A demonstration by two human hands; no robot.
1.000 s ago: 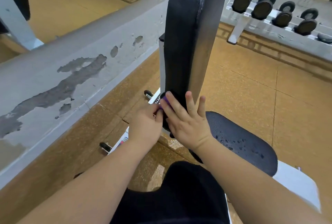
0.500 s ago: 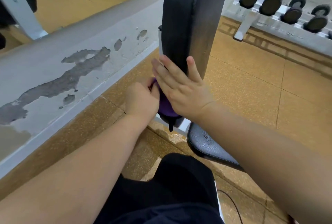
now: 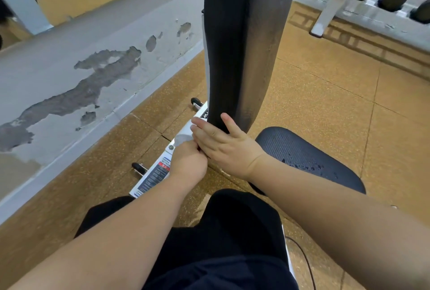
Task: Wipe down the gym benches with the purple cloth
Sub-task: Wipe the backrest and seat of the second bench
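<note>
Right hand (image 3: 223, 148) flat-fingered low on the upright black padded backrest (image 3: 237, 45); left hand (image 3: 188, 161) curled, grip unclear; peeling grey wall (image 3: 93, 75) left.

left hand (image 3: 188, 161): fisted | right hand (image 3: 229, 146): fingers (image 3: 206, 127) straight, flat; hands touching

The bench back (image 3: 239, 45) stands up in the middle, the seat (image 3: 309, 157) lies low on its right, a wall (image 3: 69, 68) runs left, and a weight rack (image 3: 327, 10) stands behind.
</note>
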